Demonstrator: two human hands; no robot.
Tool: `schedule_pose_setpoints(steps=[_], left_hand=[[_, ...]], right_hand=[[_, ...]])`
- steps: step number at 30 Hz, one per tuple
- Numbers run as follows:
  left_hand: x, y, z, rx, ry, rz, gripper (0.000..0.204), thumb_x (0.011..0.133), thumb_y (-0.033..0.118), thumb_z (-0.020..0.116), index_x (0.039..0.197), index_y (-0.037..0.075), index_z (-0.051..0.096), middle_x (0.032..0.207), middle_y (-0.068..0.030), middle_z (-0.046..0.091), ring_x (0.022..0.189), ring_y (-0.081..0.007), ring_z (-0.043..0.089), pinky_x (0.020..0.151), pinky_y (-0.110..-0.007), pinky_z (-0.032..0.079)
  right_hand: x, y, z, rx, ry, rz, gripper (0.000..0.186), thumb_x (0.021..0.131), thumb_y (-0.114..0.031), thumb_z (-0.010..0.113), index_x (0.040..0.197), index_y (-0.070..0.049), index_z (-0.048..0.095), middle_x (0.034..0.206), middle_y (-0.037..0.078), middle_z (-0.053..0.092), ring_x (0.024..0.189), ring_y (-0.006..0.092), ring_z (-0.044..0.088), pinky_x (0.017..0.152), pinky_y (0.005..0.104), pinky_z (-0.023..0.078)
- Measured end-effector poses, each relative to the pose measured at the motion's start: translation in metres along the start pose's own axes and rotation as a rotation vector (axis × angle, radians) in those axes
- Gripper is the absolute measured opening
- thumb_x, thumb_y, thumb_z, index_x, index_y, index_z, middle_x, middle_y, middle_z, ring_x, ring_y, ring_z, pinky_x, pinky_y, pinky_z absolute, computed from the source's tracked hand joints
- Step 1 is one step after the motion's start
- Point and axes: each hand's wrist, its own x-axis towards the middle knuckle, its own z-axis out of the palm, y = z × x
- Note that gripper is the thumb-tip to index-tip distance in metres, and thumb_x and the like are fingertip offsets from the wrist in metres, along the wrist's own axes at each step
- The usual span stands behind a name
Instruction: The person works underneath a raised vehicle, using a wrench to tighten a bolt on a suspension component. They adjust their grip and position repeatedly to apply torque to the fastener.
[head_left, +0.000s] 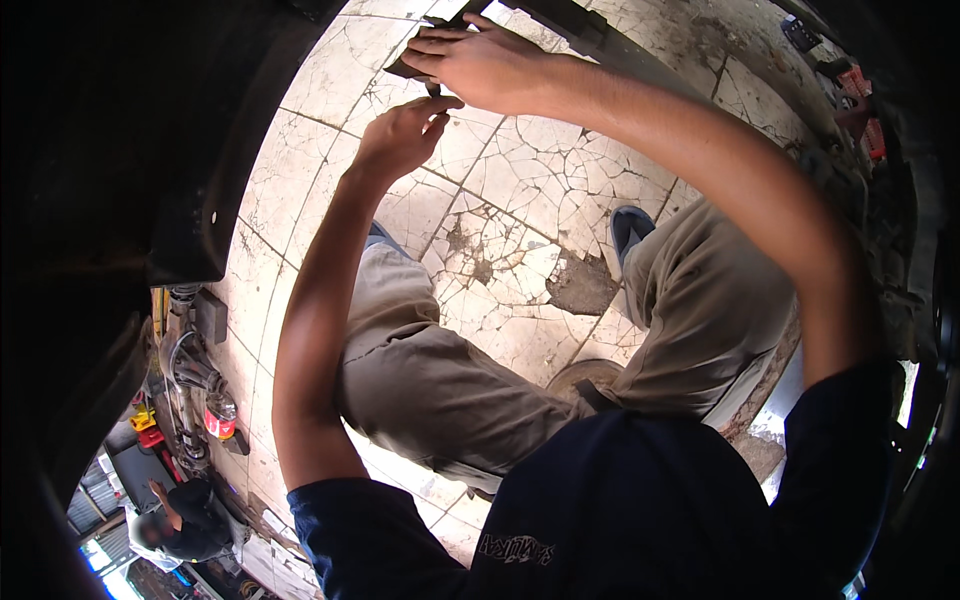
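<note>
Right hand, fingers outstretched, on dark part; left hand half-curled, grip unclear.

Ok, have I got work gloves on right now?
No, bare skin shows on both the left hand and the right hand, up by a dark part.

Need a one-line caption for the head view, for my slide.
Right hand at a dark part, left hand close by, above a cracked tile floor.

Right hand seemingly on a dark part, left hand nearby, cracked tiled floor beneath
</note>
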Motion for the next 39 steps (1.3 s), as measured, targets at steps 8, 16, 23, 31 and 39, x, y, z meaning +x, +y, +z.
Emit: schedule_pose_setpoints(steps=[8,16,23,31,39], left_hand=[[-0.002,-0.008,0.004,0.093,-0.013,-0.031,0.023,0.089,0.023,0.056,0.108,0.015,0.064,0.102,-0.0092,0.067,0.086,-0.0299,0.066,0.076,-0.04,0.053],[-0.001,0.0,0.001,0.05,-0.013,-0.033,0.023,0.089,0.022,0.055,0.109,0.017,0.064,0.103,-0.0079,0.067,0.084,-0.0285,0.066,0.075,-0.039,0.053],[-0.001,-0.008,0.003,0.072,-0.022,-0.033,0.022,0.09,0.022,0.055,0.109,0.019,0.064,0.101,-0.0073,0.068,0.086,-0.028,0.066,0.077,-0.039,0.053],[-0.002,-0.006,0.0,0.135,-0.065,-0.066,0.021,0.09,0.023,0.054,0.106,0.014,0.064,0.099,-0.0097,0.068,0.086,-0.0309,0.065,0.076,-0.041,0.052],[-0.002,-0.002,-0.003,0.148,-0.072,-0.089,0.02,0.09,0.022,0.055,0.105,0.014,0.064,0.098,-0.0095,0.068,0.086,-0.031,0.065,0.075,-0.042,0.052]], right_hand=[[0.0,-0.009,-0.012,-0.018,-0.029,-0.004,0.057,0.084,-0.014,0.06,0.137,-0.011,0.041,0.143,0.004,0.042,0.133,0.0175,0.038,0.108,0.043,0.031],[-0.001,-0.003,-0.009,-0.036,0.024,-0.014,0.048,0.085,-0.019,0.058,0.131,-0.007,0.048,0.136,0.006,0.049,0.128,0.0181,0.044,0.104,0.0477,0.033],[-0.001,-0.005,-0.003,-0.006,0.07,-0.061,0.049,0.085,-0.018,0.059,0.132,-0.008,0.047,0.136,0.006,0.048,0.129,0.0184,0.043,0.105,0.0469,0.033],[0.001,-0.013,-0.007,-0.02,0.089,-0.089,0.053,0.083,-0.017,0.06,0.132,-0.007,0.045,0.137,0.008,0.047,0.128,0.0187,0.044,0.104,0.0444,0.034],[0.0,-0.017,-0.01,0.02,0.032,-0.074,0.05,0.085,-0.018,0.057,0.132,-0.006,0.046,0.136,0.009,0.048,0.129,0.02,0.043,0.104,0.0446,0.035]])
